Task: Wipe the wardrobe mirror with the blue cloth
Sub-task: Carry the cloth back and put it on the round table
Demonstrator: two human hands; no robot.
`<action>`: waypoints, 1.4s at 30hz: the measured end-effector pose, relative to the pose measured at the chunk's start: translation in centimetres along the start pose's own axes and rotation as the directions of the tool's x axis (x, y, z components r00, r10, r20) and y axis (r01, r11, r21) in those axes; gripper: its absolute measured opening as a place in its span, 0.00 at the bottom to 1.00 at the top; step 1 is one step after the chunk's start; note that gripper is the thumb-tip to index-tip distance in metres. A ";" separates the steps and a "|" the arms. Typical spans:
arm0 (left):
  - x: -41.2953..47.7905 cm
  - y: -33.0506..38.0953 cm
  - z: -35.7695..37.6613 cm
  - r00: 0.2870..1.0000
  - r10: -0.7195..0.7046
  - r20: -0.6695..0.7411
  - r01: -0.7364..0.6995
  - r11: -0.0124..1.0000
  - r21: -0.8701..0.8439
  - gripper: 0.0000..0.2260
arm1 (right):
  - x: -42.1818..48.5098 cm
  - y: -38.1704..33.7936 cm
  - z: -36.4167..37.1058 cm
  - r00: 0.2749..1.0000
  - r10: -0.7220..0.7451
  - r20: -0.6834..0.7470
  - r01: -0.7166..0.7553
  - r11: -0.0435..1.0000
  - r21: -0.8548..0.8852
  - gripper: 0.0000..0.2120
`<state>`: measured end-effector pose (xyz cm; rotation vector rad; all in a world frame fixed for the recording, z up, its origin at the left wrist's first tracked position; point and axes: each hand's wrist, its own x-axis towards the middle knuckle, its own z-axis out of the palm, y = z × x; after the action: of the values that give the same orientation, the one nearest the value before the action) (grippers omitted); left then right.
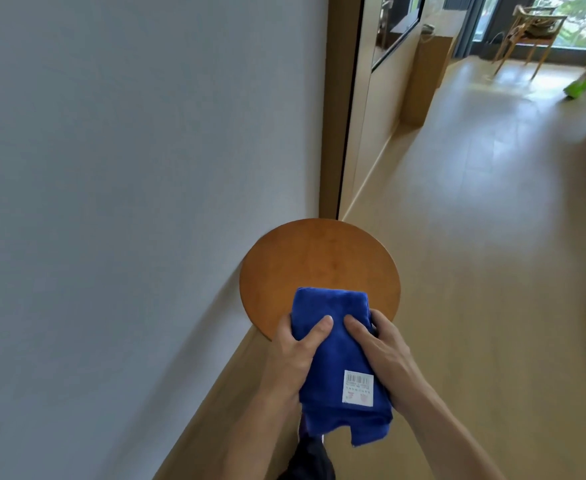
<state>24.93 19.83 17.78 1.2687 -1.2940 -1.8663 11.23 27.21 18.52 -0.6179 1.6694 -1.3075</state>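
A folded blue cloth (336, 362) with a white barcode label is held between both hands above the near edge of a round wooden stool (319, 261). My left hand (295, 355) grips its left side, thumb on top. My right hand (385, 355) grips its right side, thumb pressed on the cloth. A loose corner of the cloth hangs down below the hands. The wardrobe mirror (378, 109) is a tall narrow panel ahead on the left side, beyond a brown frame edge, reflecting the room.
A plain white wall (129, 202) fills the left. Light wooden floor (492, 271) runs ahead on the right. A wooden chair (530, 32) stands by the far window. A person's leg with a green shoe (582, 84) is at the far right.
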 end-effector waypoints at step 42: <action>28.1 3.0 14.2 0.586 -0.264 -0.766 -0.118 0.908 -0.403 0.19 | 41.6 -7.0 -4.1 0.694 0.272 0.667 0.211 0.809 -0.549 0.11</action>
<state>0.15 1.47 10.81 1.6414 -0.3082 -1.1942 -12.84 -6.80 10.97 -1.2827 1.3454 -0.3362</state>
